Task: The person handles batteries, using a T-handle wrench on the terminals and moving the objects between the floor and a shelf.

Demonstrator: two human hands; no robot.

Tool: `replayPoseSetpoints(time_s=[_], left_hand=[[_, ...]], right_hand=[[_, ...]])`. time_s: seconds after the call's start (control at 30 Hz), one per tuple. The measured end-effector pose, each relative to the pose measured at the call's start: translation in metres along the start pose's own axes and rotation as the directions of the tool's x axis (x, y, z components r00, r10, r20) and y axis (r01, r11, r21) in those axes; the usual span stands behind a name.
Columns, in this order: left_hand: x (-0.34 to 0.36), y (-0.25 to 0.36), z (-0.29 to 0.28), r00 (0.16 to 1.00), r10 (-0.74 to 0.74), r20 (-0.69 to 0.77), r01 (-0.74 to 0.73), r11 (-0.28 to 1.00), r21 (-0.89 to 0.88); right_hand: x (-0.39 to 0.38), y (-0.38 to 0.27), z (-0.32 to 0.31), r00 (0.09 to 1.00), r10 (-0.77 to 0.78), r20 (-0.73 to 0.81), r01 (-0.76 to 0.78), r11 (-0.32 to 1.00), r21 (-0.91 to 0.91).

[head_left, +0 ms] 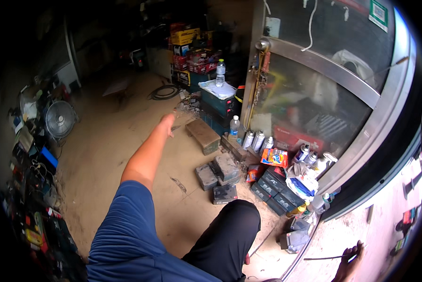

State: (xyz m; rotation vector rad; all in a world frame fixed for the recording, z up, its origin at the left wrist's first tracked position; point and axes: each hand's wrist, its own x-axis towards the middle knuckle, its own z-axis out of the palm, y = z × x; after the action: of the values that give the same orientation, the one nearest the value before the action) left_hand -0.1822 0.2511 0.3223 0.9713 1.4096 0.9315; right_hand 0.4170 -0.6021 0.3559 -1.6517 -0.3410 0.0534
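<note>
A plain blue sleeve (124, 223), plain black trousers (222, 239), a dark rod (324, 258), a tan floor (136, 202) with darker smudges, a brown stool (202, 135), an orange packet (274, 157) with blue and white, dark boxes (269, 187) with pale lettering, a silver-grey door frame (324, 71), a green-and-white sticker (378, 15), a yellow carton (185, 36)

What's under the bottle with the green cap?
A flat white sheet, cloth or paper, lies under the bottle, on a dark box. The sheet covers the box's top, so what that looks like can't be seen.
</note>
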Motion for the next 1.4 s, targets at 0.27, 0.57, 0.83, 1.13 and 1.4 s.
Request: replayPoseSetpoints(time_s=[0.27, 0.57, 0.83, 1.13, 1.4], left_hand=[[-0.190, -0.139, 0.212, 0.816, -0.112, 0.568, -0.245, 0.822, 0.514], [-0.359, -0.023, 0.348, 0.059, -0.155, 0.986, -0.884, 0.451, 0.124], [-0.468, -0.111, 0.478, -0.053, -0.447, 0.893, -0.998, 0.056, -0.031], [-0.489, -0.338, 0.520, 0.299, -0.276, 0.913, -0.934, 0.112, 0.340], [-0.525, -0.384, 0.553, 0.517, -0.106, 0.849, -0.855, -0.032, 0.517]], right_hand=[[-0.025, -0.040, 0.003, 0.964, 0.265, -0.033, -0.228, 0.881, 0.415], [-0.050, -0.041, 0.005, 0.991, -0.089, -0.104, 0.069, 0.981, -0.181], [-0.049, -0.055, 0.028, 0.987, 0.155, 0.034, -0.158, 0.949, 0.274], [-0.059, -0.067, 0.016, 0.977, 0.196, -0.078, -0.167, 0.944, 0.284], [-0.056, -0.092, 0.019, 0.956, 0.277, -0.096, -0.244, 0.933, 0.266]])
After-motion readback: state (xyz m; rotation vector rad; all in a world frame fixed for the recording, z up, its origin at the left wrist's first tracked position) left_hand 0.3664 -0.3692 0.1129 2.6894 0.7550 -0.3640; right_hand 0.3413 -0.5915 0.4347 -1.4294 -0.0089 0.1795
